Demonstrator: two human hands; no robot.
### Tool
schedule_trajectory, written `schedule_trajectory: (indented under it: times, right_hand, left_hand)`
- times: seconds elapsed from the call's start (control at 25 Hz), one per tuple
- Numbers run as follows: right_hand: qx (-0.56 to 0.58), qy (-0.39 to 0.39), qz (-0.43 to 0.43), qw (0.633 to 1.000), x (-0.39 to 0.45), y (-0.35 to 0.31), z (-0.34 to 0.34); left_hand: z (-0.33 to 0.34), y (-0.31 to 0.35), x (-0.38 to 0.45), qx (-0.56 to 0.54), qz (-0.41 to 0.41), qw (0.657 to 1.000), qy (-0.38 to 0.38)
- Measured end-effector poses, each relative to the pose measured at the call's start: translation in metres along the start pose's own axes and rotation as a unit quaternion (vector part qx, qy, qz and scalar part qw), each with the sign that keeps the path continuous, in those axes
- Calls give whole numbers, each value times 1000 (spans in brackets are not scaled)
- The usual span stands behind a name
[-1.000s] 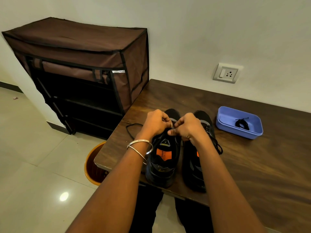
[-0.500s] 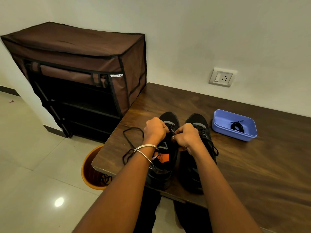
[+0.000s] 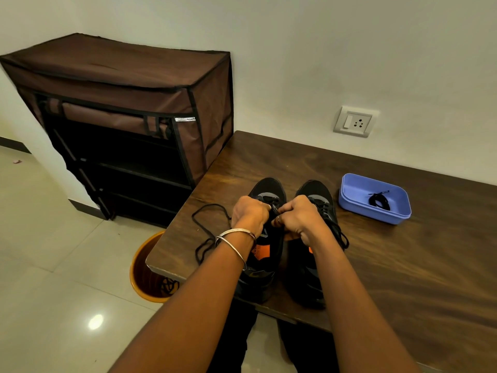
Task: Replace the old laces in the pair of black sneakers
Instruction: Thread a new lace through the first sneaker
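Two black sneakers stand side by side on the wooden table (image 3: 403, 265), toes pointing to the wall. My left hand (image 3: 250, 215) and my right hand (image 3: 298, 216) meet over the tongue of the left sneaker (image 3: 266, 254), each pinching its black lace (image 3: 207, 235) near the eyelets. The lace's loose length trails in loops on the table to the left. The right sneaker (image 3: 320, 203) stays laced, its ends hanging on its right side. A bundled black lace (image 3: 379, 201) lies in the blue tray (image 3: 349, 200).
An orange bin (image 3: 142, 275) with a black lace in it stands on the floor under the table's left corner. A brown fabric shoe rack (image 3: 121, 109) stands against the wall at left. A wall socket (image 3: 353, 121) sits above the table.
Both hands have drawn the lace back toward me, and more loose lace now loops on the table at left. The view has tilted down slightly.
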State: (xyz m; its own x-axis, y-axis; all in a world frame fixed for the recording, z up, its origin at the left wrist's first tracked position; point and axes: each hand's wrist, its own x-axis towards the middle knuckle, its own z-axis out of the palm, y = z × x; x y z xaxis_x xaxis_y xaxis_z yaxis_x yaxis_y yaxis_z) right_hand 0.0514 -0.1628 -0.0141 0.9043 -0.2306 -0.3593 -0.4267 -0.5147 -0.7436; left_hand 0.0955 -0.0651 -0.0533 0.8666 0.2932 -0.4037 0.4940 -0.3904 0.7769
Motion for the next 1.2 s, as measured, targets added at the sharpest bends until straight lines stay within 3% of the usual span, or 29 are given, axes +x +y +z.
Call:
schedule_trajectory:
  times: [0.24, 0.44, 0.56, 0.68, 0.84, 0.96, 1.04, 1.12, 1.16, 1.2]
  right_hand:
    - [29, -27, 15, 999, 5, 3, -2]
    - [97, -86, 41, 991, 8, 4, -10]
    - [139, -2, 49, 989, 22, 7, -10]
    - [71, 76, -10, 995, 37, 10, 5]
    - [-4, 109, -14, 994, 54, 16, 16]
    - [-36, 115, 6, 993, 60, 16, 13]
    - [11, 139, 3, 990, 55, 7, 5]
    - [168, 196, -23, 966, 37, -12, -11]
    - [299, 210, -49, 929, 25, -23, -22]
    - [435, 210, -90, 871, 10, -33, -35]
  left_hand:
    - [-2, 0, 4, 50, 24, 998, -41]
    - [-2, 0, 5, 72, 35, 997, -19]
    - [-2, -2, 6, 68, 38, 997, -15]
    - [-12, -4, 7, 59, 62, 994, -65]
    - [-35, -2, 1, 69, 140, 967, -200]
    - [-49, 2, -8, 137, 195, 952, -194]
    - [-51, 2, -10, 191, 217, 943, -166]
    - [-50, -1, -12, 251, 234, 931, -121]
    - [-49, -2, -14, 274, 246, 925, -99]
    - [-48, -3, -15, 292, 255, 918, -80]
